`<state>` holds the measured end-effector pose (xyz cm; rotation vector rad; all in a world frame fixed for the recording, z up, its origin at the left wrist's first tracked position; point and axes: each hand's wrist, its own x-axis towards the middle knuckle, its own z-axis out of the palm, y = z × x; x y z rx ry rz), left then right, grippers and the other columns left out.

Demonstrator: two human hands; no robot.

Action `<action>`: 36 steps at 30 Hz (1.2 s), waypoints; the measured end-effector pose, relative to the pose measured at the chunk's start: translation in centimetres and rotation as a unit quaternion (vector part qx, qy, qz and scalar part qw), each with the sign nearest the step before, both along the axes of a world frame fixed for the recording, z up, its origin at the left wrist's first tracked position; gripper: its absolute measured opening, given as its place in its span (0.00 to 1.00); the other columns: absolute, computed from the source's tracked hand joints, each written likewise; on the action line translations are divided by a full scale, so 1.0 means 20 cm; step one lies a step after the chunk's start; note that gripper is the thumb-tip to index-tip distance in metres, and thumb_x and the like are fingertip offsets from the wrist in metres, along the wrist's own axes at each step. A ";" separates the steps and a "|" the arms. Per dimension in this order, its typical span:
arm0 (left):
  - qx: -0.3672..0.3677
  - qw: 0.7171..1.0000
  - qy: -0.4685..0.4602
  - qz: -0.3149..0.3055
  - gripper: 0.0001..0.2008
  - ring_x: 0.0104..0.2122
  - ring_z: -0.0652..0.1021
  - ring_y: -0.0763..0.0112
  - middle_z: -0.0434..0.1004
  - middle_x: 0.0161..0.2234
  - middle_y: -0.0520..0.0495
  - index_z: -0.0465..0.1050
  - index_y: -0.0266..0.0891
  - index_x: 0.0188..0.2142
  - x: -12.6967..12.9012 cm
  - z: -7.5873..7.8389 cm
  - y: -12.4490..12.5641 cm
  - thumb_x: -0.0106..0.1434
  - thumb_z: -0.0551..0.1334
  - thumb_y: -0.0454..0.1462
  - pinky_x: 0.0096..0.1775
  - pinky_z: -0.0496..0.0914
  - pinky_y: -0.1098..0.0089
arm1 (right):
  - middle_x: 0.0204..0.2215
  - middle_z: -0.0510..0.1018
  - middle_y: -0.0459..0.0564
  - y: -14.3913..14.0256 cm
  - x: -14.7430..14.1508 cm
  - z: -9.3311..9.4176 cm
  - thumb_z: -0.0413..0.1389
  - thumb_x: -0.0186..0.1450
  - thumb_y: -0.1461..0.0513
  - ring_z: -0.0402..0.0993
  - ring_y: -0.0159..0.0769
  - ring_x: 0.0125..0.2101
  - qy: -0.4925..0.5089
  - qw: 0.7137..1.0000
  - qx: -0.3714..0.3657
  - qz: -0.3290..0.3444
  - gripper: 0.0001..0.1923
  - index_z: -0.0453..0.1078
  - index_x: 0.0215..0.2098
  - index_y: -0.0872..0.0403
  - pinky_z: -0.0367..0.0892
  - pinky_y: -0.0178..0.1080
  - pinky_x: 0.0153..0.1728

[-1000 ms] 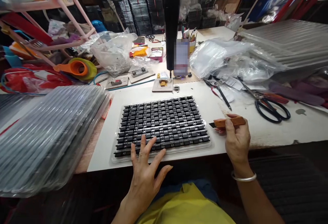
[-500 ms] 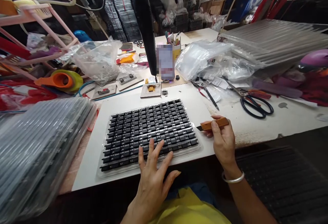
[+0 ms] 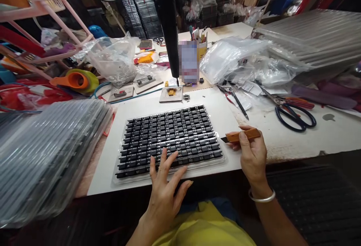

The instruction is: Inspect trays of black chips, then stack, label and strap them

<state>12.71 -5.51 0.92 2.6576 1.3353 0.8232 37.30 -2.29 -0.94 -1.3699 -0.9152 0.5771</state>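
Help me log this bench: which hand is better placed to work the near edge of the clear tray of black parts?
Probably the left hand: its spread fingers rest on the clear plastic tray. The right hand grips an orange-brown cutter beside it.

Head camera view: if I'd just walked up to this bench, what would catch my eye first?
Most likely the clear tray packed with rows of small black parts, lying mid-table, with the left hand spread flat on its near edge. Just right of it, the right hand grips a brown-handled knife, blade toward the tray. A black tool hangs upright behind.
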 end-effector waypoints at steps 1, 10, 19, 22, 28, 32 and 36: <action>0.001 1.000 -0.010 0.007 0.11 0.64 0.52 0.45 0.61 0.58 0.36 0.69 0.39 0.45 -0.02 0.00 0.00 0.62 0.60 0.30 0.58 0.46 0.36 | 0.28 0.75 0.44 0.00 0.00 0.00 0.52 0.67 0.53 0.71 0.29 0.21 -0.001 1.000 0.001 0.000 0.14 0.63 0.46 0.53 0.67 0.33 0.24; 0.023 0.991 -0.078 0.110 0.09 0.63 0.57 0.50 0.67 0.54 0.39 0.67 0.39 0.42 -0.19 0.02 0.03 0.63 0.59 0.28 0.61 0.49 0.41 | 0.30 0.76 0.45 0.00 0.00 -0.01 0.53 0.67 0.52 0.72 0.30 0.22 -0.009 1.000 -0.008 -0.004 0.15 0.64 0.47 0.52 0.66 0.34 0.24; 0.050 0.973 -0.098 0.203 0.07 0.62 0.59 0.51 0.68 0.52 0.38 0.68 0.38 0.41 -0.34 0.05 0.05 0.63 0.59 0.30 0.62 0.50 0.45 | 0.29 0.76 0.45 0.01 0.00 -0.01 0.54 0.66 0.52 0.72 0.29 0.21 -0.016 1.000 -0.014 -0.010 0.15 0.64 0.45 0.52 0.67 0.34 0.24; 0.051 0.968 -0.106 0.223 0.05 0.62 0.59 0.51 0.68 0.52 0.38 0.68 0.38 0.40 -0.38 0.06 0.06 0.64 0.59 0.31 0.61 0.52 0.46 | 0.29 0.77 0.46 0.01 0.00 -0.02 0.53 0.66 0.52 0.72 0.30 0.22 -0.018 1.000 -0.018 -0.009 0.16 0.64 0.46 0.53 0.67 0.34 0.24; 0.050 0.961 -0.118 0.246 0.05 0.62 0.59 0.52 0.68 0.52 0.40 0.67 0.40 0.41 -0.42 0.04 0.07 0.65 0.57 0.33 0.61 0.52 0.46 | 0.28 0.76 0.46 0.01 0.00 -0.02 0.54 0.65 0.51 0.73 0.31 0.22 -0.016 1.000 -0.025 -0.008 0.17 0.64 0.46 0.53 0.67 0.34 0.23; 0.056 0.958 -0.117 0.257 0.05 0.62 0.60 0.53 0.68 0.51 0.41 0.67 0.41 0.41 -0.46 0.04 0.09 0.65 0.56 0.34 0.61 0.53 0.47 | 0.28 0.77 0.46 0.01 0.00 -0.01 0.56 0.64 0.50 0.72 0.31 0.22 -0.013 0.999 -0.036 -0.017 0.19 0.65 0.47 0.53 0.68 0.34 0.24; 0.062 0.956 -0.110 0.265 0.07 0.62 0.60 0.54 0.69 0.51 0.41 0.67 0.41 0.43 -0.51 0.04 0.09 0.65 0.56 0.34 0.60 0.55 0.49 | 0.28 0.77 0.47 0.01 0.02 -0.01 0.57 0.61 0.48 0.72 0.32 0.22 -0.004 0.998 -0.067 -0.001 0.24 0.65 0.49 0.53 0.68 0.34 0.22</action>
